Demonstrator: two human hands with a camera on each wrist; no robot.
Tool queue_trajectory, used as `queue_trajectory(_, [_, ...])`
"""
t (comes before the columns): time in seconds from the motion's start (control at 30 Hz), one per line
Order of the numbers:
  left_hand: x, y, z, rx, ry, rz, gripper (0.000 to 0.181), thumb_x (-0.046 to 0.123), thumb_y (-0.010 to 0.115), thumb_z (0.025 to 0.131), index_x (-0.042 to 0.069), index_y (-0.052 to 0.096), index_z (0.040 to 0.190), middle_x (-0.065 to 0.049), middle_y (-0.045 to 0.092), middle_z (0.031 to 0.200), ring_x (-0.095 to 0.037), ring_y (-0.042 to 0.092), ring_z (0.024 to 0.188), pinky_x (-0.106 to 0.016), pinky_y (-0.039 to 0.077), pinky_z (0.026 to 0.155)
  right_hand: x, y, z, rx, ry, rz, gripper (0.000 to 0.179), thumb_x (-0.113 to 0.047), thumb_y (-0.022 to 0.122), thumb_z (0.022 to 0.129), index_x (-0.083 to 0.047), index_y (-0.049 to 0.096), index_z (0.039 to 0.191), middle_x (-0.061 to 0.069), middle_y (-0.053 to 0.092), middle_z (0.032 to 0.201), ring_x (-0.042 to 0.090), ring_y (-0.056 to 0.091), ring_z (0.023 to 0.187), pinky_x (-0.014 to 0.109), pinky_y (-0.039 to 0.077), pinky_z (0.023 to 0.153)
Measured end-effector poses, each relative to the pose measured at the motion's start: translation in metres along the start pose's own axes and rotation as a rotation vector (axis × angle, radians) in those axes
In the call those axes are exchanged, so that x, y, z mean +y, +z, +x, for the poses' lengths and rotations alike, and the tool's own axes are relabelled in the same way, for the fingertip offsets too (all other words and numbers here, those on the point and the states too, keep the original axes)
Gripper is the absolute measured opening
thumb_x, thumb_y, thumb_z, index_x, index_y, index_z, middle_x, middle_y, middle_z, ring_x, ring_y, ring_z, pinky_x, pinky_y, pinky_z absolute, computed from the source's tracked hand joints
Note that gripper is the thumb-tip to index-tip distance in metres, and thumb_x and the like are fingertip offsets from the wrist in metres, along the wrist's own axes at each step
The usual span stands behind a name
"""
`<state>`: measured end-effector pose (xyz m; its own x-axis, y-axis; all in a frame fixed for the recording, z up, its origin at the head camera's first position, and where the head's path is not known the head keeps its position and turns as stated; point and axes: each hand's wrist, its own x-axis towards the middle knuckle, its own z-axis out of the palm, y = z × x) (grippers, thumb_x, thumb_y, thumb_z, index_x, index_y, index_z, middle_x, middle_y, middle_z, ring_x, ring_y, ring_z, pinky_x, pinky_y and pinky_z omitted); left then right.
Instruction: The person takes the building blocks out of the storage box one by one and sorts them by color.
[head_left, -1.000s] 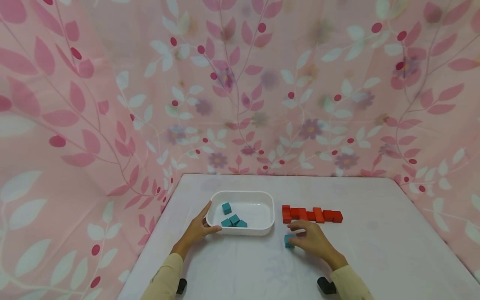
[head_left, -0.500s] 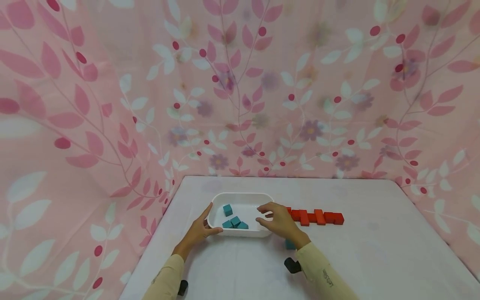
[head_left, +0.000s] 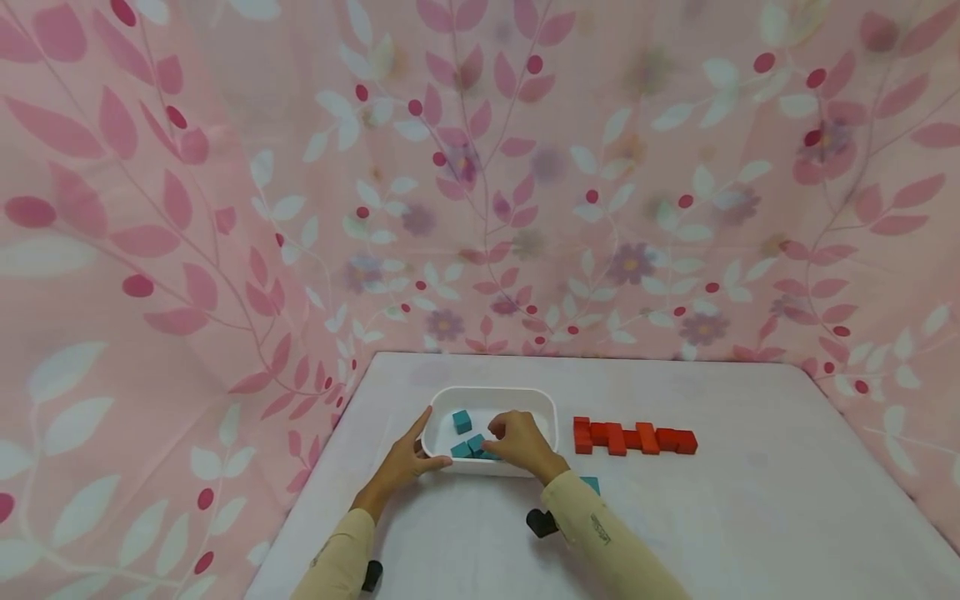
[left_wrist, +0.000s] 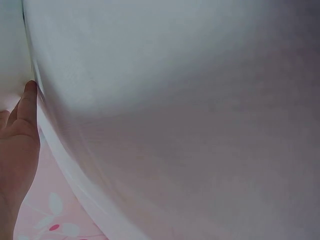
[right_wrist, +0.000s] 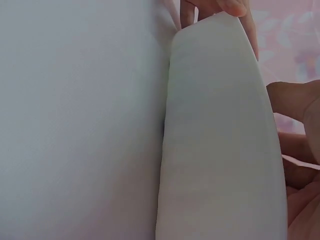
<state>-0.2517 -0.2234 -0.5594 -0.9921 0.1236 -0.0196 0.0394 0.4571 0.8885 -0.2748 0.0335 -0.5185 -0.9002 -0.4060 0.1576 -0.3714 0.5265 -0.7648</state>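
A white tray [head_left: 491, 468] stands at the middle of the table. My left hand [head_left: 405, 458] grips its near left corner, with the thumb over the front rim and the fingers along the left side. Several teal blocks lie inside: a cube [head_left: 462, 422] stands apart, while others [head_left: 476, 444] cluster by the front wall. Over that cluster is my right hand [head_left: 521, 442], its fingers bent and thumb apart from them. It partly hides the rightmost block. In the right wrist view, the tray wall [right_wrist: 220, 125] blocks sight of the blocks.
A row of red blocks [head_left: 632, 438] lies right of the tray. One teal block [head_left: 591, 482] sits on the table in front of that row, partly behind the right sleeve [head_left: 600, 533]. A pink patterned curtain [head_left: 525, 208] hangs behind the table.
My right hand has moved left, from the teal block on the table to above the blocks in the tray. That block stays on the table. The left hand keeps its grip on the tray.
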Motion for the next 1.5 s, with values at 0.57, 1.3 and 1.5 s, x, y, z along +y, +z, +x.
queue_trajectory(0.57, [0.006, 0.004, 0.0, -0.016, 0.029, -0.018, 0.112, 0.045, 0.085, 0.069, 0.031, 0.018, 0.157, -0.009, 0.025, 0.159, -0.035, 0.042, 0.135, -0.041, 0.045, 0.1, 0.006, 0.006, 0.008, -0.063, 0.18, -0.062, 0.026, -0.02, 0.088, 0.072, -0.001, 0.076, 0.086, 0.0, 0.066, 0.074, 0.015, 0.057, 0.068, 0.029, 0.055, 0.063])
queue_trajectory(1.3, [0.002, 0.002, -0.001, -0.01, -0.012, -0.035, 0.111, 0.043, 0.087, 0.068, 0.036, 0.02, 0.156, -0.008, 0.027, 0.159, -0.035, 0.042, 0.135, -0.042, 0.046, 0.099, 0.003, -0.041, -0.014, -0.057, 0.016, 0.013, 0.033, -0.02, 0.081, 0.08, -0.006, 0.072, 0.108, 0.008, 0.072, 0.099, 0.019, 0.066, 0.087, 0.035, 0.057, 0.082])
queue_trajectory(1.5, [0.002, 0.0, -0.001, -0.004, -0.017, -0.029, 0.11, 0.042, 0.086, 0.07, 0.034, 0.018, 0.156, -0.008, 0.026, 0.159, -0.036, 0.042, 0.135, -0.043, 0.046, 0.099, 0.004, -0.057, -0.023, -0.052, -0.032, 0.025, 0.041, -0.011, 0.083, 0.076, -0.004, 0.07, 0.114, 0.007, 0.068, 0.101, 0.023, 0.063, 0.091, 0.035, 0.058, 0.081])
